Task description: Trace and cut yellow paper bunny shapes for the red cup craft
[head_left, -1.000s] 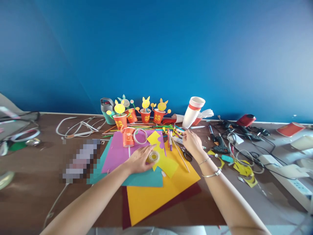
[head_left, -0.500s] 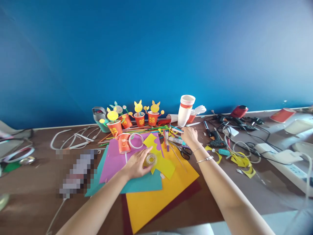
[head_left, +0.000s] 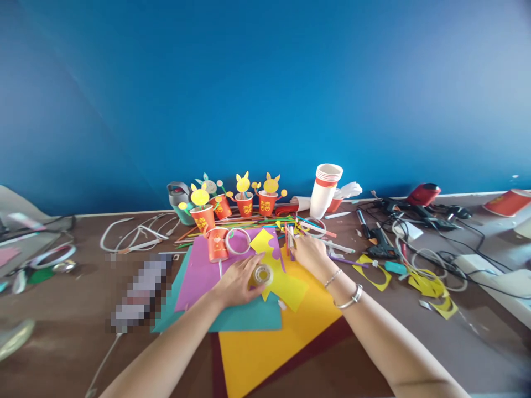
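Our left hand (head_left: 237, 283) lies on the paper sheets near the middle of the table (head_left: 62, 337), its fingers curled around a tape roll (head_left: 263, 273), which rests on a yellow scrap (head_left: 286, 284) where that scrap overlaps the purple sheet (head_left: 201, 268). Our right hand (head_left: 309, 253) is just right of the roll, palm down, its fingertips among the loose sticks (head_left: 290, 239) at the far edge of the orange sheet (head_left: 269, 348); we cannot tell whether it grips any of them. A teal sheet (head_left: 249, 318) lies under the purple one. A red cup (head_left: 216, 244) lies on the purple sheet's far end, with a white ring (head_left: 238, 241) just right of it. Farther back stand decorated cups (head_left: 244, 203) and, to their right, a cup stack (head_left: 326, 190). A glue gun (head_left: 379, 247) and cables (head_left: 431, 260) lie to the right.
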The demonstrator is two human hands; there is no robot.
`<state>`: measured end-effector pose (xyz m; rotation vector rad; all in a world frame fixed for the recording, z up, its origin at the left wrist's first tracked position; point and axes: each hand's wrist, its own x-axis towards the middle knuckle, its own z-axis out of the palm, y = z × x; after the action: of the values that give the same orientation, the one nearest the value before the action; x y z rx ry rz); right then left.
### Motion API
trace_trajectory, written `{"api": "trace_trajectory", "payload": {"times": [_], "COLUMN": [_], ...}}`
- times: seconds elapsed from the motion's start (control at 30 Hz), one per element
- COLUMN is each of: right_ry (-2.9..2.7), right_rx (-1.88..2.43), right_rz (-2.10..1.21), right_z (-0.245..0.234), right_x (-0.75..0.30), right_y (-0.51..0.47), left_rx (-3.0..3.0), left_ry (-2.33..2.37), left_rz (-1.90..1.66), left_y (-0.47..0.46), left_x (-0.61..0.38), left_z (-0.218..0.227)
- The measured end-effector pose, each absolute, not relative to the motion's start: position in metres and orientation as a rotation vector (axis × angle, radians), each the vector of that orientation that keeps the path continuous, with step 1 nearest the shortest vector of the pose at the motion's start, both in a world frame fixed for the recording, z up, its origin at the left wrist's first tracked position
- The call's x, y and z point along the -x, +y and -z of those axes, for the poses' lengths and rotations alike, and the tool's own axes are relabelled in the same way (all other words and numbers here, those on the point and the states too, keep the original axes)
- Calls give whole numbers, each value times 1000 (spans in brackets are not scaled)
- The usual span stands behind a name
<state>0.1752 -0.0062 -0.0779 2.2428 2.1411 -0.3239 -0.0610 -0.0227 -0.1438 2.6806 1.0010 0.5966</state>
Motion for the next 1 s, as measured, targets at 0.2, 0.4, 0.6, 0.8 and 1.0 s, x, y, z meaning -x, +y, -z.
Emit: {"api": "trace_trajectory", "payload": {"times": [0.2, 0.4, 0.6, 0.8, 1.0], "right_ry": [2130, 2141, 2139, 2232, 2406], "right_rx": [-2261, -2251, -2264, -2526, -2459], "right_rz": [231, 214, 238, 577, 1975], "right_z": [90, 92, 93, 90, 93], "right_x": [-168, -164, -168, -185, -191], "right_y": [-3, -6, -5, 6, 11], "left_rx": [-2680, -2636, -2604, -2629, -2665], "left_ry": [991, 980, 960, 940, 919], "left_rz": [-615, -573, -556, -530, -560], "left_y": [-23, -23, -24, -25, -25], "left_x": [61, 61, 62, 65, 66], "left_z": [143, 140, 136, 138, 144]}}
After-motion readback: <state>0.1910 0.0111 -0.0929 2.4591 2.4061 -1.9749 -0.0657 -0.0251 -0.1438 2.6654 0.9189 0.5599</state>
